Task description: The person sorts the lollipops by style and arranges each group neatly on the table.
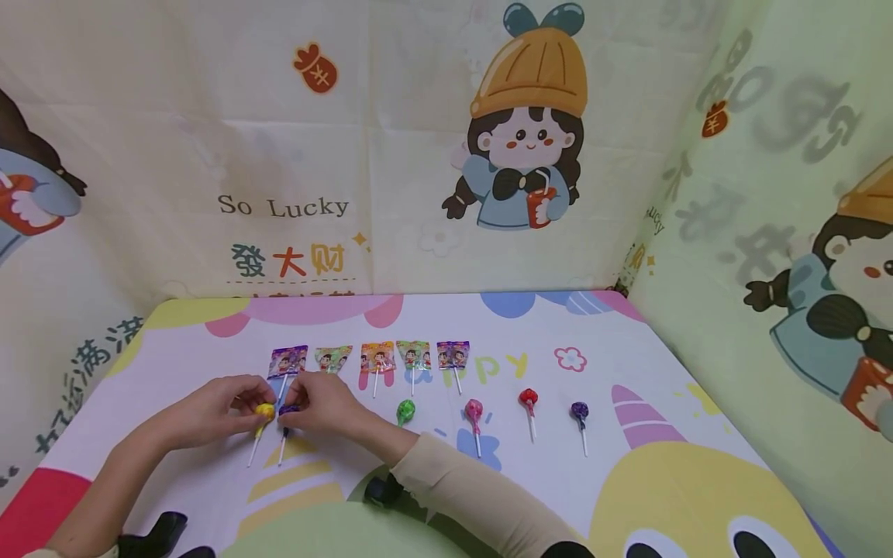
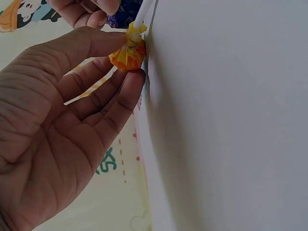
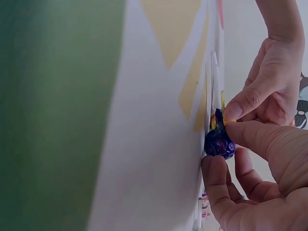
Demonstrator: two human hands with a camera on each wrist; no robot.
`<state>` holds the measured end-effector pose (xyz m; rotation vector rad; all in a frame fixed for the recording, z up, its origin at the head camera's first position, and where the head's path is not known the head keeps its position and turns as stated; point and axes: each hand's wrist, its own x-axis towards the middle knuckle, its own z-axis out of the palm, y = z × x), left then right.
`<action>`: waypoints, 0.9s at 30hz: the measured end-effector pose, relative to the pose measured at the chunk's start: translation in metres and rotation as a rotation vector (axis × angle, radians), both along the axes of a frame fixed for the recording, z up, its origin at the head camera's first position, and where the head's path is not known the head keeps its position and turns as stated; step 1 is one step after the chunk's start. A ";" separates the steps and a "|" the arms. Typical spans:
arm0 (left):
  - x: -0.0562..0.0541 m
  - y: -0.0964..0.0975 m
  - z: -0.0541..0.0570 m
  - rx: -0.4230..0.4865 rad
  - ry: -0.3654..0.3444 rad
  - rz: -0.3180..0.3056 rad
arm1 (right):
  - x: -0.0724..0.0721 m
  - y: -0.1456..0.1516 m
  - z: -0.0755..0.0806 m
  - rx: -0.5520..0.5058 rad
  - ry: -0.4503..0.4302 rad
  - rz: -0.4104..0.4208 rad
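Note:
At the left of the table, my left hand (image 1: 222,409) pinches a yellow lollipop (image 2: 129,52) by its wrapped head, thumb on one side and fingertips on the other. Right beside it, my right hand (image 1: 322,401) pinches a dark purple lollipop (image 3: 220,142) in the same way. Both white sticks point down toward the near side in the head view. Just beyond the hands lie a flat purple-wrapped lollipop (image 1: 287,361) and a flat green-wrapped lollipop (image 1: 332,358), the latter partly hidden by my right hand.
Farther right in the back row are flat lollipops in orange (image 1: 377,358), green (image 1: 414,356) and purple (image 1: 453,355) wrappers. Nearer lie round lollipops: green (image 1: 405,411), pink (image 1: 474,411), red (image 1: 528,397) and purple (image 1: 579,411). Printed cloth walls (image 1: 405,155) stand behind the table.

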<state>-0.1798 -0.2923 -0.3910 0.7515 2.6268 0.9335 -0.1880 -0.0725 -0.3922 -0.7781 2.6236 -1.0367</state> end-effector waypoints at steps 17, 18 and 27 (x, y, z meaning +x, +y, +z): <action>0.001 0.002 -0.001 -0.015 0.003 -0.006 | 0.004 0.017 0.003 -0.125 0.001 -0.022; 0.001 0.002 -0.001 -0.017 0.005 -0.005 | 0.005 0.020 0.004 -0.142 -0.003 -0.020; 0.002 0.002 0.001 -0.022 0.014 0.010 | 0.018 0.047 0.013 -0.182 0.000 0.047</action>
